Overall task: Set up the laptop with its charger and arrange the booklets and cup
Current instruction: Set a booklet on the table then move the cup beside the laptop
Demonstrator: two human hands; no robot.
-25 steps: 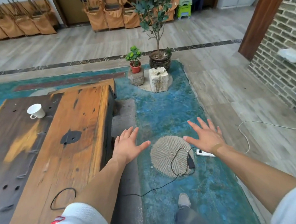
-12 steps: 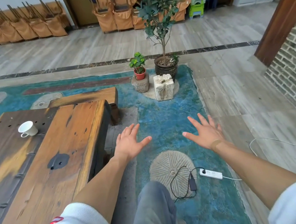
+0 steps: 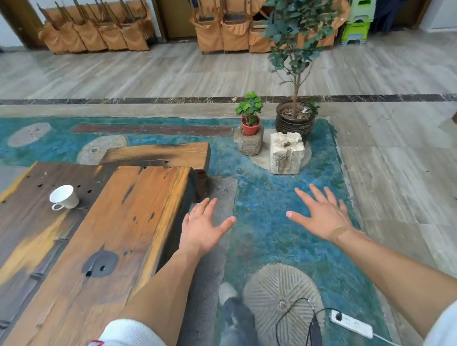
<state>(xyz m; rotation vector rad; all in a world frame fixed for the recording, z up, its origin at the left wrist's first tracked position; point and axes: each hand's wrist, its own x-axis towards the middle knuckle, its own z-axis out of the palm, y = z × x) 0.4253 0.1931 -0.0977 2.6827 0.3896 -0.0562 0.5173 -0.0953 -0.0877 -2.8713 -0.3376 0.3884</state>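
White china, the cup is sitting upright on the dark far part of the table, handle toward us, with nothing touching it. We are holding both hands out in front of us in the air: the left hand is hanging just past the table's right edge, the right hand over the blue rug, well apart from each other. Fingers on both are spreading flat and loose, gripping nothing. The black charger is lying on the floor near our feet, its cord looping across a round stone disc set in the rug, and it is sitting just beside a white power strip. Our shoe is showing between the table and the disc. Beyond the hands, a pale stone block, a small red pot on a stone and a dark pot with a tall plant are standing at the rug's far end. Orange-covered chairs are lining the back wall.
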